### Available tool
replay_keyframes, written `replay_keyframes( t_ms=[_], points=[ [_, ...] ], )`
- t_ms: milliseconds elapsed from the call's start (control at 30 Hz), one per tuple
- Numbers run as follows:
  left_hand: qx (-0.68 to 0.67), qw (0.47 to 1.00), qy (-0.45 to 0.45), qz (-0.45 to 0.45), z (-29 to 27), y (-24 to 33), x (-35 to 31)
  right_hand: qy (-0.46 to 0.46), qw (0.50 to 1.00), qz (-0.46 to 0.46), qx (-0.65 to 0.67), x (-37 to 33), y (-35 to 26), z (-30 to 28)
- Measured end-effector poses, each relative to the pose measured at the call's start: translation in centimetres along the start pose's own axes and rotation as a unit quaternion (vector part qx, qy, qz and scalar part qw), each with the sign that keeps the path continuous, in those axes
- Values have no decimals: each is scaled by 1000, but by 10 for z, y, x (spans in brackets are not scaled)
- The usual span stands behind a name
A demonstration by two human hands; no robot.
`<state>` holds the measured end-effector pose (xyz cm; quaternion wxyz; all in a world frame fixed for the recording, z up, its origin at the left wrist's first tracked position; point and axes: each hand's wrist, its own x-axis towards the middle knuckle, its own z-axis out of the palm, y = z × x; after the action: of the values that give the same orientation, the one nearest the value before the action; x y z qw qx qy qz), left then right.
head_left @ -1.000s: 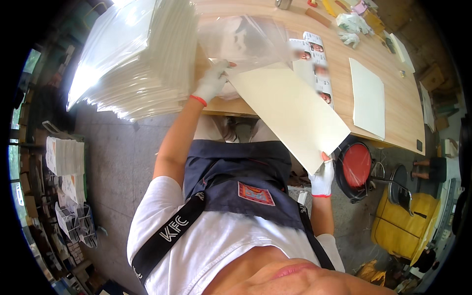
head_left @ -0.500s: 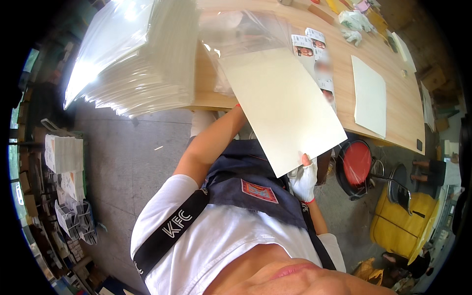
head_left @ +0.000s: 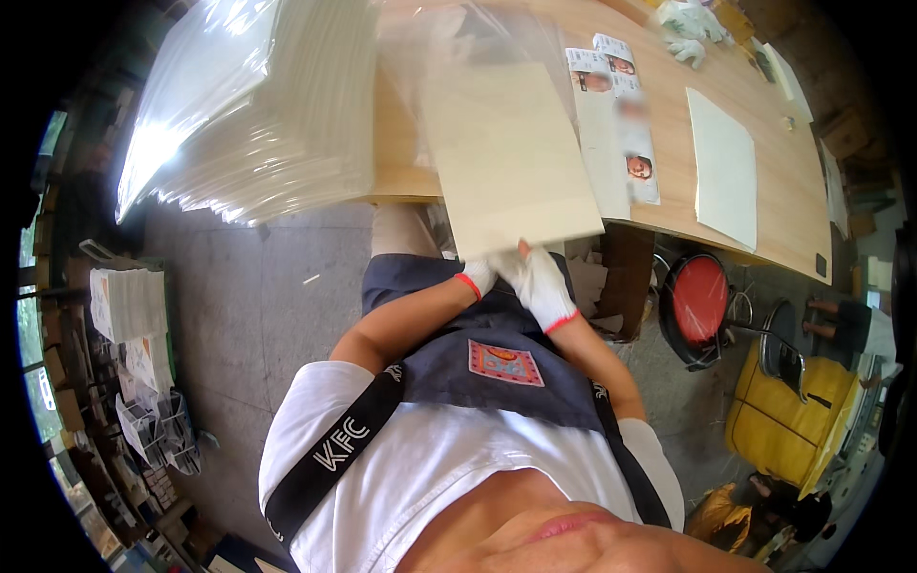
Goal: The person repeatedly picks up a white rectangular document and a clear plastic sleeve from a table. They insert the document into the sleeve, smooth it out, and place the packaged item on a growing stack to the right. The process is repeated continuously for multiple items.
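A cream rectangular sheet of board [head_left: 516, 158] reaches from my waist over the near edge of the table. Its far end lies over clear plastic bags [head_left: 478, 33]; whether it sits inside one I cannot tell. My right hand [head_left: 540, 288], in a white glove with a red cuff, is closed on the near edge, its bare thumb tip on top. My left hand [head_left: 479, 275], gloved the same way, is beside it under the near edge, its fingers hidden by the board.
A tall stack of plastic-wrapped sheets [head_left: 277, 143] fills the table's left. To the right lie printed cards with portraits [head_left: 638, 167], a white sheet stack [head_left: 723, 172] and white gloves [head_left: 686, 48]. A red round stool [head_left: 697, 298] stands beyond the table edge.
The board has swung straighter and its near end has shifted left and away from me. Both hands have come together at its near edge; my left hand was hidden beneath it before.
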<state>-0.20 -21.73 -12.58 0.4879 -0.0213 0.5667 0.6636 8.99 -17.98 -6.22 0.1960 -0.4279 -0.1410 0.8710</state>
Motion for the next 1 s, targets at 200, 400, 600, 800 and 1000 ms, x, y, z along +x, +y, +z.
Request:
replay_keyframes(
  t_ms=[200, 400, 600, 800, 1000],
  points=[
    [-93, 987, -125, -28, -8, 17, 5, -131, 980, -152, 15, 66, -30, 42],
    [-39, 992, -97, -75, -49, 74, -50, -102, 894, -116, -420, 5, -42, 41],
    [118, 990, -62, 37, -99, 99, -36, -94, 621, -307, -715, 5, -24, 67],
    [193, 975, -104, 26, -104, 100, -40, -73, 384, -424, -817, 33, -30, 99],
    [261, 960, -76, 69, -106, 113, -46, -130, 401, -418, -805, 29, -22, 91]
  ],
)
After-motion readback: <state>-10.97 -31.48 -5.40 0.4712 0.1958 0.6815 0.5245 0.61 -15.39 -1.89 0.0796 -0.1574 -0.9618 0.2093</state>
